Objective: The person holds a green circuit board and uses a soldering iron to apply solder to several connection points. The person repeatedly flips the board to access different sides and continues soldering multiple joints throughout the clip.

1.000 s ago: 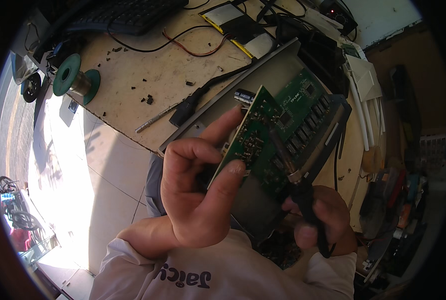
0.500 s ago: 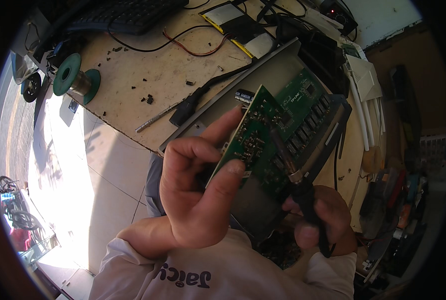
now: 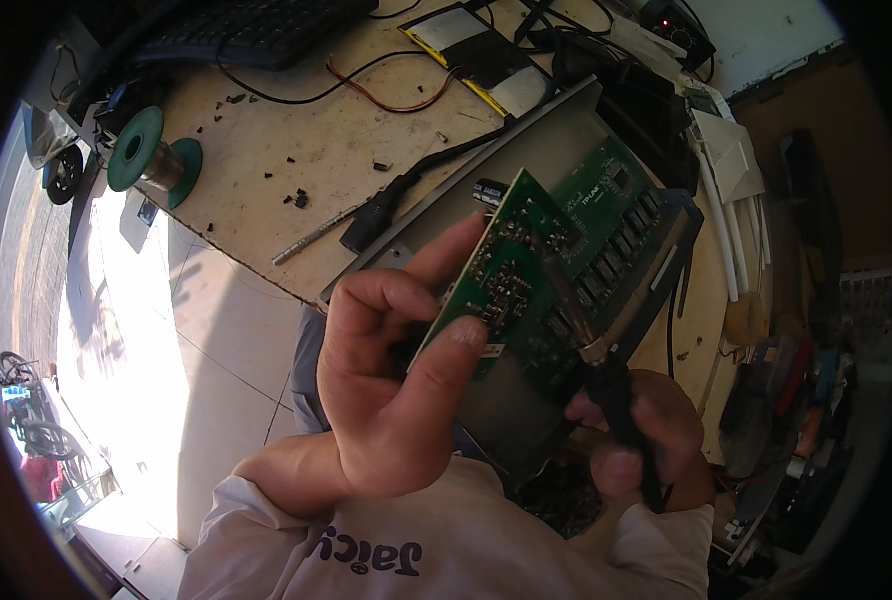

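Clamping a board (image 3: pixel 508 285) between thumb and fingers of the left hand (image 3: pixel 396 375), above a larger board (image 3: pixel 588 240) in an open case (image 3: pixel 541 145). Holding it tilted, probably to bare the soldered face to the iron (image 3: pixel 593 352). Closing the right hand's (image 3: pixel 661 430) grip round the iron's dark handle, back from the metal, likely to avoid heat. Pointing the tip toward the board's upper part; touching or not, cannot tell.

Glare burns out the floor (image 3: pixel 146 390) at left (detail is lost there), while the right lies dim.
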Available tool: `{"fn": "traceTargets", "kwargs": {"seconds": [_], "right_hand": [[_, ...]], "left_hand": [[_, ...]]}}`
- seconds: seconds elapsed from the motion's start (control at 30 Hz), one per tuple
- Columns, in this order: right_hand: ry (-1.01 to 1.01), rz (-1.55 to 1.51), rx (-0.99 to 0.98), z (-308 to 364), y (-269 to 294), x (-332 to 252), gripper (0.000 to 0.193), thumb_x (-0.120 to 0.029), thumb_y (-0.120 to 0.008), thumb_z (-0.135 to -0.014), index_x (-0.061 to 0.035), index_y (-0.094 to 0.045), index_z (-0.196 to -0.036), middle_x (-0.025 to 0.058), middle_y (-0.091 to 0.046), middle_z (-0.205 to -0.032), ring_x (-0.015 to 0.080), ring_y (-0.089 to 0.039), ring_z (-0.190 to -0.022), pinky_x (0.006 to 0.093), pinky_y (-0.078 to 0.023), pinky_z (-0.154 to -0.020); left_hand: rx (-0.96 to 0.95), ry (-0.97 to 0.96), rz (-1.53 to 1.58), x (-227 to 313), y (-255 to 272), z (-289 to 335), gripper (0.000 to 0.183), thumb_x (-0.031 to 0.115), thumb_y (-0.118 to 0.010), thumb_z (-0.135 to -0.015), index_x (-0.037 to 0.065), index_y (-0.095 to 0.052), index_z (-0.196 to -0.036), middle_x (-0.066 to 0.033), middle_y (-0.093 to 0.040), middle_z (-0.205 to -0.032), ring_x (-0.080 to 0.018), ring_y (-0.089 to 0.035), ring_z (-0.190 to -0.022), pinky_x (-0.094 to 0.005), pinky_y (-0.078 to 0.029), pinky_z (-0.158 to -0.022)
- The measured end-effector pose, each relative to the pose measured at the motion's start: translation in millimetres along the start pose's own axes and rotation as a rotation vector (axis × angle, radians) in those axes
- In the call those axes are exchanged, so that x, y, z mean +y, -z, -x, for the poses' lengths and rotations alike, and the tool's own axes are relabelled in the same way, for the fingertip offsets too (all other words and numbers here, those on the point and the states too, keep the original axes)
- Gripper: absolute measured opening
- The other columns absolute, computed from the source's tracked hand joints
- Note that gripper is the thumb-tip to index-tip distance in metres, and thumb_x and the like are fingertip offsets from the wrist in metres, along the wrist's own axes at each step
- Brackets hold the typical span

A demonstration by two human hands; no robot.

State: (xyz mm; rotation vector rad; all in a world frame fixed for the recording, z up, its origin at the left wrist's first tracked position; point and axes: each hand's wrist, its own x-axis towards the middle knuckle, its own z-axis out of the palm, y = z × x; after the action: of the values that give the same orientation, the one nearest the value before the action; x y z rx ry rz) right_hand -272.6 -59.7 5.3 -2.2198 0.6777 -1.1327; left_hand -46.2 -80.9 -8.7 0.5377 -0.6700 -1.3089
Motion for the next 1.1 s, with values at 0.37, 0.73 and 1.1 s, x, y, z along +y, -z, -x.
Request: {"fn": "traceTargets", "kwargs": {"seconds": [0.37, 0.73, 1.1], "right_hand": [[-0.003, 0.014, -0.057, -1.4, 5.0, -0.4, 0.059, -0.012, -0.064, -0.092, 0.003, -0.041, -0.145, 0.0236, -0.069, -0.091, 0.0323, -0.069, -0.068, 0.0426, -0.057, -0.056], [-0.012, 0.008, -0.056, -1.9, 4.0, -1.5, 0.062, -0.011, -0.064, -0.091, 0.0012, -0.04, -0.147, 0.0221, -0.068, -0.09, 0.0326, -0.068, -0.066, 0.0425, -0.056, -0.056], [-0.023, 0.08, -0.072, 1.0, 4.2, -1.7, 0.06, -0.026, -0.059, -0.099, -0.0048, -0.037, -0.15, 0.0216, -0.068, -0.09, 0.0257, -0.067, -0.062, 0.0374, -0.057, -0.054]], "left_hand": [[0.001, -0.002, -0.02, 0.3, 0.6, -0.9, 0.024, -0.008, -0.058, -0.096, 0.003, -0.041, -0.109, -0.0327, -0.047, -0.148, -0.0234, -0.058, -0.126, -0.0339, -0.046, -0.104], [-0.015, -0.011, -0.02, -0.4, 1.8, -0.8, 0.024, -0.008, -0.058, -0.096, 0.002, -0.04, -0.109, -0.0334, -0.046, -0.149, -0.0245, -0.057, -0.128, -0.0354, -0.045, -0.106], [-0.012, 0.005, 0.015, 0.6, 2.3, -0.7, 0.024, -0.008, -0.058, -0.096, 0.002, -0.04, -0.109, -0.034, -0.046, -0.149, -0.0251, -0.056, -0.129, -0.0362, -0.045, -0.107]]}}
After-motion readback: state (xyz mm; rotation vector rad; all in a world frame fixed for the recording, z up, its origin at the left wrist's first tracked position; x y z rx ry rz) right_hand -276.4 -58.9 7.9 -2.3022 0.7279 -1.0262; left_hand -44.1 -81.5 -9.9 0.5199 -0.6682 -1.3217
